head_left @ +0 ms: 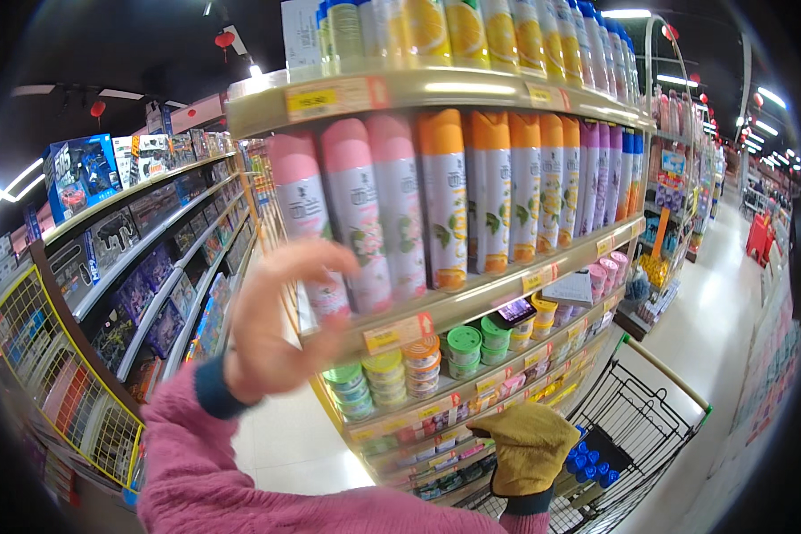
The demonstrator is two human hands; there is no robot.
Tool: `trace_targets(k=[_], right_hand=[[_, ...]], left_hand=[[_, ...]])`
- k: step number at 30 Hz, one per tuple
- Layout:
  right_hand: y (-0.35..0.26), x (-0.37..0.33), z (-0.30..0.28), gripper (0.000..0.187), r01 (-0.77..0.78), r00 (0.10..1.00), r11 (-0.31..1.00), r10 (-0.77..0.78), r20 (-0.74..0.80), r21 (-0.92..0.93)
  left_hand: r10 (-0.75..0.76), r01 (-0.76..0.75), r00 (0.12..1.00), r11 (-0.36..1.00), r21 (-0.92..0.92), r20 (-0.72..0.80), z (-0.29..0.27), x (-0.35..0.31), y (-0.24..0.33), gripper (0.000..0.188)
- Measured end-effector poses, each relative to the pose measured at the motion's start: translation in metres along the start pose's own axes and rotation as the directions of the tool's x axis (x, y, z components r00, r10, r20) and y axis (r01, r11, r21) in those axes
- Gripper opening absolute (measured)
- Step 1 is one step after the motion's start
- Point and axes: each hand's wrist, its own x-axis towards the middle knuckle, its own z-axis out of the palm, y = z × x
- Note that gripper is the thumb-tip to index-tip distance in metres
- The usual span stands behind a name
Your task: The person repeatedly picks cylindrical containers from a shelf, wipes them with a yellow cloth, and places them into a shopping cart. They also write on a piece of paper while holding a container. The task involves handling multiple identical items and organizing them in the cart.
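Note:
My left hand, bare and slightly blurred, is raised at the shelf's left end. Its fingers are curved and apart, with nothing visible between them. Right behind them stand spray cans with pink caps, upright in a row; whether my fingers touch one I cannot tell. Lower down, my right hand is wrapped in tan cloth that looks like a glove, which hides the fingers. It hangs in front of the lower shelves, beside a shopping cart. Pink sleeves with dark cuffs cover both my arms.
Orange-capped cans and purple ones continue the row. Small round tubs fill the shelf below; a dark phone-like device lies among them. Blue-topped items sit in the cart. Toy shelves stand left, an aisle right.

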Motion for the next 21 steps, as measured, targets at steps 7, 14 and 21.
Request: trace_targets(k=[7, 14, 21], right_hand=[[-0.068, -0.006, 0.034, 0.031, 0.164, 0.986, 0.846, -0.147, 0.073, -0.508], [-0.119, -0.009, 0.065, 0.027, 0.102, 0.995, 0.563, -0.077, 0.071, -0.82], [-0.155, -0.014, 0.084, 0.024, -0.101, 0.986, 0.213, 0.149, -0.07, -0.972]], left_hand=[[-0.012, 0.022, 0.891, 1.0, 0.017, -0.454, -0.115, 0.11, -0.145, 0.032], [-0.587, 0.596, 0.802, 0.8, -0.075, 0.111, -0.091, 0.186, -0.294, 0.071], [-0.572, 0.619, 0.754, 0.783, -0.061, 0.323, -0.051, 0.251, -0.336, 0.072]])
